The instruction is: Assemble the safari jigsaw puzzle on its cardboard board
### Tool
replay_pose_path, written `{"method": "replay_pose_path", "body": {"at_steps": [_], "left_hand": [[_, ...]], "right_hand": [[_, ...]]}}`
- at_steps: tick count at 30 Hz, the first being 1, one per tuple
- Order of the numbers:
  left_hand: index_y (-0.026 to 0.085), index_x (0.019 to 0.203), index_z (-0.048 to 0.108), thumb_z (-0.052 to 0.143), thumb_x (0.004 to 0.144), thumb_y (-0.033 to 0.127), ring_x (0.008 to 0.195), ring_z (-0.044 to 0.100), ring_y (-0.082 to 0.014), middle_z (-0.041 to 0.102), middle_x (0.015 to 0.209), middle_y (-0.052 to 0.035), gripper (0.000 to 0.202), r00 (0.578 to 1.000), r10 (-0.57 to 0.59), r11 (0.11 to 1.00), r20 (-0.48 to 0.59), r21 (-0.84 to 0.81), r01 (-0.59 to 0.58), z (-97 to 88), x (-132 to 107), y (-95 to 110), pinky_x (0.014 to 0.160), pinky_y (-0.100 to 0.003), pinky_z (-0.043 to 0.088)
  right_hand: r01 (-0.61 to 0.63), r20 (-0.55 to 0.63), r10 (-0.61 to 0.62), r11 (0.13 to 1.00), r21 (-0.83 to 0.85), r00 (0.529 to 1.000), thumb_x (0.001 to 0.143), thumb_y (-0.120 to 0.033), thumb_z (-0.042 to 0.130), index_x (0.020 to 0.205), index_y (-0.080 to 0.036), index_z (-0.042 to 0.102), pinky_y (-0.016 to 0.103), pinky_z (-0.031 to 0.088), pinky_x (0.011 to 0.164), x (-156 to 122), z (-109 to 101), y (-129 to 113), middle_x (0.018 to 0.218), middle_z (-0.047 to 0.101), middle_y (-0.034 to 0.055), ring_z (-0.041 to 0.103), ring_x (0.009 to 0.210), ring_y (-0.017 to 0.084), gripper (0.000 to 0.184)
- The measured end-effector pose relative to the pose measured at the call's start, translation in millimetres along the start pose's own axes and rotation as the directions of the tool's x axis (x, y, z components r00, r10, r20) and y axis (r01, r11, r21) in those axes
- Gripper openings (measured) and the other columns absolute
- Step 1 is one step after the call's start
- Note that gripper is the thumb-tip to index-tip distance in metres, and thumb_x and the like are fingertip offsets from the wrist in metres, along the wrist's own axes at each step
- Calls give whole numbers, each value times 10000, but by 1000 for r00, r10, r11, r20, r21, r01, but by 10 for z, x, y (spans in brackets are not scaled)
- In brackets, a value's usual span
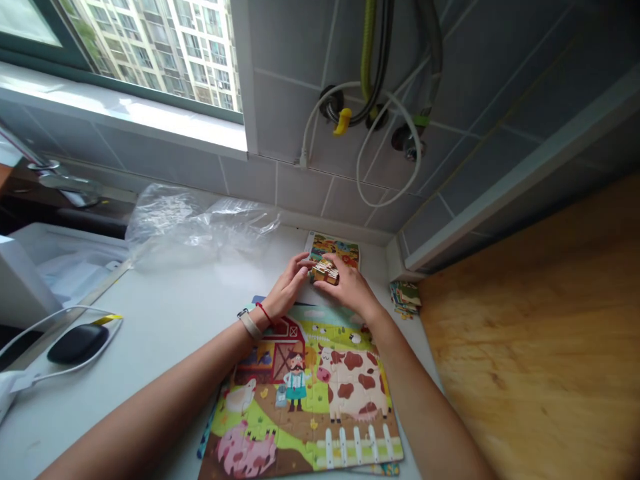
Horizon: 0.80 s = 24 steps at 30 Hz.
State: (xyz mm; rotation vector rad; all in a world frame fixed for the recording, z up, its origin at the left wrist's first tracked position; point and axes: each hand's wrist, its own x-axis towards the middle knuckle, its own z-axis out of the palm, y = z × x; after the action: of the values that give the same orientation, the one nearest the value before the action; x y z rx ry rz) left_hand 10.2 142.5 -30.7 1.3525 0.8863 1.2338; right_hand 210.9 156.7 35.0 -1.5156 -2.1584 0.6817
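A finished farm jigsaw puzzle [310,400] with a cow, a farmer and a pig lies on the white counter [165,333] in front of me. Beyond its far edge, my left hand [287,288] and my right hand [350,288] close from both sides on a small stack of puzzle pieces [325,271]. The stack sits just in front of another colourful puzzle board [337,250] by the wall. My left wrist wears a band and a red string.
A crumpled clear plastic bag [195,223] lies at the back left. A small pile of loose pieces [406,298] rests at the counter's right edge beside a wooden surface [540,347]. A black pouch with white cord [77,343] lies left. Hoses and cables hang on the tiled wall.
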Motion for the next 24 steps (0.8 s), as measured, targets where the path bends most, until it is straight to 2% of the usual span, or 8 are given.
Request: {"method": "replay_pose_path", "body": {"at_steps": [5,7,9,11,14,18,21,24], "left_hand": [[169,1405,511,486,1026,688,1072,697,-258,713,1223,-139,643,999,-46,997,13,-59,47,-11,24,22,1046,-440,506],[163,1347,564,503,1013,698,1011,711,-255,736,1158,-134,633,999,-47,997,19,-59,48,-13,38,29,1011,-434,521],[160,1296,603,530,992,709,970,719,-252,748,1130,-133,632,999,-40,997,24,-65,42,-12,52,29,987,-428,535],[157,1253,632,549,975,716,954,724,-248,754,1120,-134,630,999,-37,997,26,-69,38,-12,64,22,975,-419,546],[159,1192,673,575,959,707,948,728,-243,757,1123,-134,604,999,-33,997,23,-73,35,-14,75,4,956,-400,559],[169,1145,714,614,947,663,935,732,-235,763,1117,-121,541,1000,-24,997,15,-71,25,-17,81,-14,934,-378,570],[171,1126,730,628,942,634,912,732,-229,766,1096,-112,509,1000,-13,998,19,-59,14,-17,82,-25,906,-364,574],[165,1118,739,632,937,613,904,724,-227,763,1066,-106,494,1000,-1,999,20,-37,1,-23,86,-51,898,-359,568]], "right_hand": [[-75,-159,106,979,192,982,783,-452,853,1299,-283,613,396,590,871,-60,-203,132,1073,798,57,771,941,278,594],[-99,-241,180,943,316,954,777,-535,830,1266,-239,596,399,599,861,-150,-240,231,1088,795,92,768,938,278,618],[-168,-320,291,918,360,902,777,-628,779,1261,-211,573,410,609,791,-281,-296,365,1039,794,108,763,868,284,671],[-259,-436,363,924,281,823,766,-690,746,1251,-192,594,416,600,778,-437,-402,517,1029,788,124,758,869,297,712],[-407,-600,382,908,101,703,769,-726,697,1249,-159,628,422,578,816,-649,-623,718,1093,779,180,752,959,337,746],[-601,-579,390,767,-226,716,897,-623,574,1256,-123,660,408,553,869,-786,-792,833,1152,768,227,739,1067,360,622],[-647,-571,407,697,-309,713,938,-567,557,1289,-99,657,417,543,858,-807,-778,796,1144,759,246,733,1075,375,593],[-670,-564,413,635,-384,715,966,-570,570,1246,-130,703,416,534,830,-819,-778,690,1156,732,244,737,1030,367,538]]}}
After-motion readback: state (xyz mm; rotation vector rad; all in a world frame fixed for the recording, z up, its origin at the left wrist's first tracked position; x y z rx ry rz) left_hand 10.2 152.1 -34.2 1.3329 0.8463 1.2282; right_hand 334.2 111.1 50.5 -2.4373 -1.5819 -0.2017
